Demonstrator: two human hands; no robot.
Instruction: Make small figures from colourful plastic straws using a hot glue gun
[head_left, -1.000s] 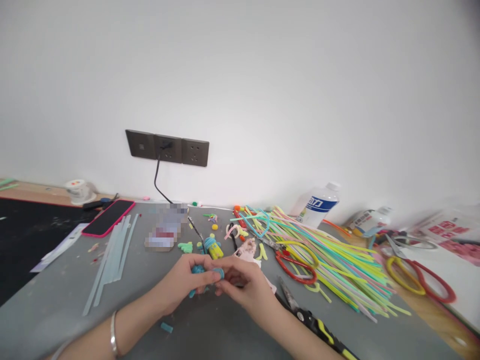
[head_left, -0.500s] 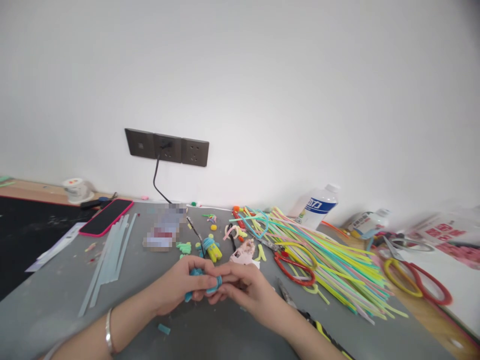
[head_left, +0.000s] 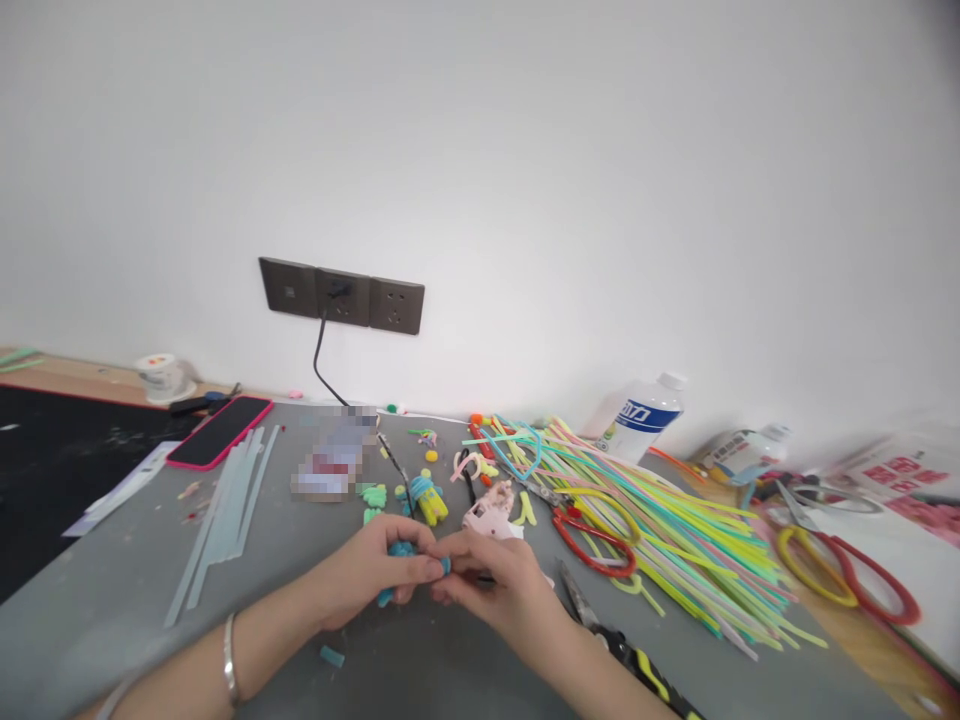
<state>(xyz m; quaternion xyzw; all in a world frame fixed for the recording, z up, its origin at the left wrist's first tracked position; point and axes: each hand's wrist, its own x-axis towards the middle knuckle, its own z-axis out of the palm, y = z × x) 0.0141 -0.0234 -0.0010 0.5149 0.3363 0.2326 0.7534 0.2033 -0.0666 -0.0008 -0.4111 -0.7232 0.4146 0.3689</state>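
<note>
Held low over the grey mat, a small fuzzy blue pipe-cleaner piece [head_left: 401,549] is wrapped in the fingers of my left hand [head_left: 367,570]. The thumb of that hand presses on the piece, and part of it shows below the fingers. My right hand [head_left: 502,580] meets it from the right, its fingers pinched at the piece's right end; the exact grip is partly hidden. Just beyond the hands lie a small yellow-and-blue fuzzy figure [head_left: 430,502], a green fuzzy piece [head_left: 373,497] and a pale pink glue gun [head_left: 491,512].
Right of my hands are pliers [head_left: 592,615], red-and-yellow scissors [head_left: 596,535] and a spread of coloured pipe cleaners [head_left: 660,510]. A white bottle [head_left: 641,418] stands by the wall. On the left lie glue sticks [head_left: 225,510] and a pink-edged phone [head_left: 220,432].
My right fingers have shifted slightly around the blue piece's right end, so less blue shows there. The whole view has shifted a little, with objects appearing farther right.
</note>
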